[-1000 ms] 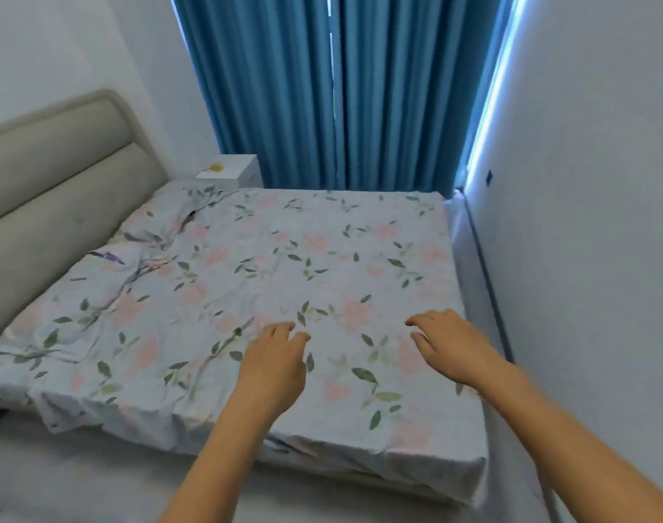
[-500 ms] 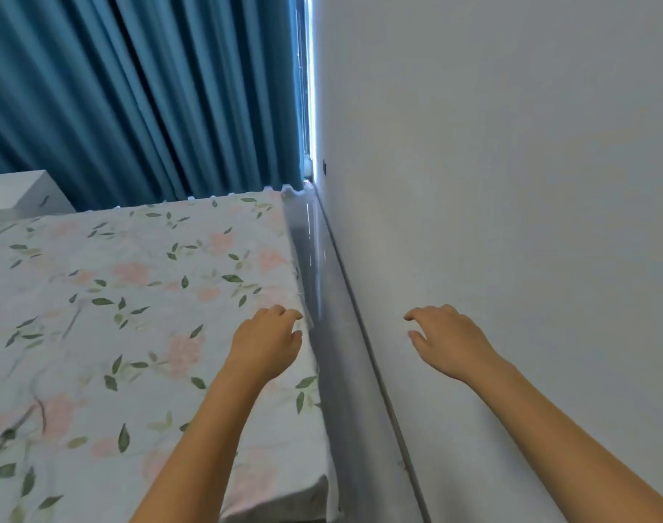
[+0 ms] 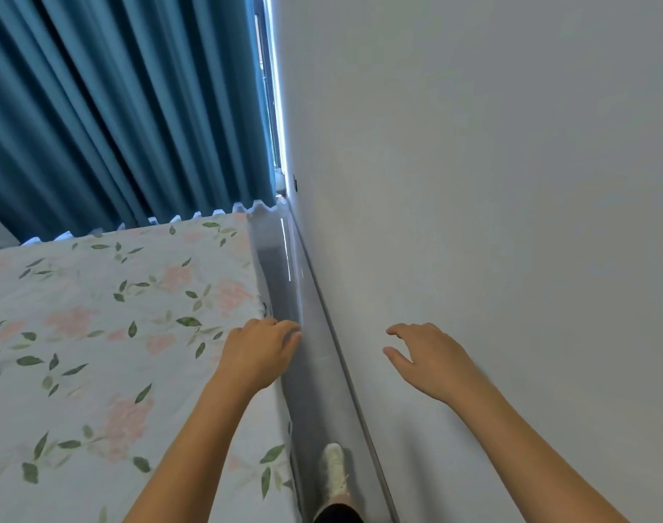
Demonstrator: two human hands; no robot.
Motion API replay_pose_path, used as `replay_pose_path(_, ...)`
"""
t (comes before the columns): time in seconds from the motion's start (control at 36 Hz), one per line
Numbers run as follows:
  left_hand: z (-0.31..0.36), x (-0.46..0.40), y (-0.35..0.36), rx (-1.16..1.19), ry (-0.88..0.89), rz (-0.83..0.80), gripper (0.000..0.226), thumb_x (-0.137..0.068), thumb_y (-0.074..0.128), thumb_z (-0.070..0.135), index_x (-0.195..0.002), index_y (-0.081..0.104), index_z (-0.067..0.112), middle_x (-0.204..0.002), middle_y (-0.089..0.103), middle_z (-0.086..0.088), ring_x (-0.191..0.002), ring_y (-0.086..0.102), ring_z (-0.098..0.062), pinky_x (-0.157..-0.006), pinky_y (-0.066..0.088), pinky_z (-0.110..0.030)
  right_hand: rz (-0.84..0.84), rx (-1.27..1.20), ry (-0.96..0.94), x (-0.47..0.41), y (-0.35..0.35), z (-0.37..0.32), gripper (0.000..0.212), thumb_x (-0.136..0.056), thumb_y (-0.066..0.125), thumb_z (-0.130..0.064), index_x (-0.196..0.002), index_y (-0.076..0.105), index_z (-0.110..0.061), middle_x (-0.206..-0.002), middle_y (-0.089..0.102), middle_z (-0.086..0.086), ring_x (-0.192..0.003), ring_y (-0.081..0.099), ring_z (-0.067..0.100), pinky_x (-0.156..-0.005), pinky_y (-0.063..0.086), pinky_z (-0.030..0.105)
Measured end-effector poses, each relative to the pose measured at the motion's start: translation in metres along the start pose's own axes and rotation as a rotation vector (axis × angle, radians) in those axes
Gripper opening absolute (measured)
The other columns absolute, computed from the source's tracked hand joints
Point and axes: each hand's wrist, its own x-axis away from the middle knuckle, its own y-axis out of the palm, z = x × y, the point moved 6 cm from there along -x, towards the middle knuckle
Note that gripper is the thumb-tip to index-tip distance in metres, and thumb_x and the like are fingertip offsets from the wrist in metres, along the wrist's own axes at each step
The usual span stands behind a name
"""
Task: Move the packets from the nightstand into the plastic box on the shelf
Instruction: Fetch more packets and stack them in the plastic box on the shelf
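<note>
My left hand [image 3: 260, 352] hovers over the right edge of the bed with loosely curled fingers and holds nothing. My right hand [image 3: 430, 360] is raised in front of the white wall, fingers relaxed and spread, also holding nothing. No packets, nightstand, shelf or plastic box show in this view.
A bed with a floral sheet [image 3: 107, 334] fills the left. A narrow strip of grey floor [image 3: 307, 371] runs between the bed and the white wall [image 3: 492, 183]. Blue curtains [image 3: 126, 107] hang at the far end. My foot in a white shoe [image 3: 333, 469] stands in the gap.
The view has swung right from the whole bed to the gap along the wall; the nightstand has left the view. A shoe now shows in the gap. Both hands stay raised and hold nothing.
</note>
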Motion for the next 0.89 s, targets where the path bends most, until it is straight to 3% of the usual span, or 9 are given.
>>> replay_pose_path(0.19,-0.065,-0.114,-0.013,-0.014,-0.092,0.004,0.043,-0.101,0.024,0.046,-0.134,0.047,0.034,-0.134,0.054,0.003,-0.12,0.05,-0.02,-0.098,0.043,-0.036,-0.003,0.038,-0.12,-0.156,-0.007,-0.032,0.042,-0.099,0.039,-0.04,-0.138,0.043,-0.027,-0.126,0.059,-0.004,-0.119,0.048,0.019,-0.096,0.042,0.031)
replay_pose_path(0.39,-0.114,-0.225,-0.074,-0.058,-0.128,0.044,0.043,-0.101,0.023,0.044,-0.136,0.046,0.031,-0.135,0.053,0.003,-0.12,0.05,-0.019,-0.097,0.043,-0.035,-0.002,0.055,-0.176,-0.296,-0.044,-0.066,0.041,-0.099,0.039,-0.037,-0.137,0.044,-0.026,-0.128,0.058,-0.003,-0.12,0.048,0.02,-0.097,0.04,0.032)
replay_pose_path(0.89,-0.188,-0.432,-0.117,-0.023,-0.191,0.023,0.043,-0.102,0.024,0.043,-0.138,0.043,0.03,-0.135,0.052,0.003,-0.12,0.05,-0.019,-0.094,0.042,-0.034,-0.049,0.085,-0.219,-0.55,-0.085,-0.088,0.041,-0.099,0.039,-0.036,-0.139,0.043,-0.026,-0.129,0.057,-0.002,-0.121,0.047,0.022,-0.099,0.04,0.034)
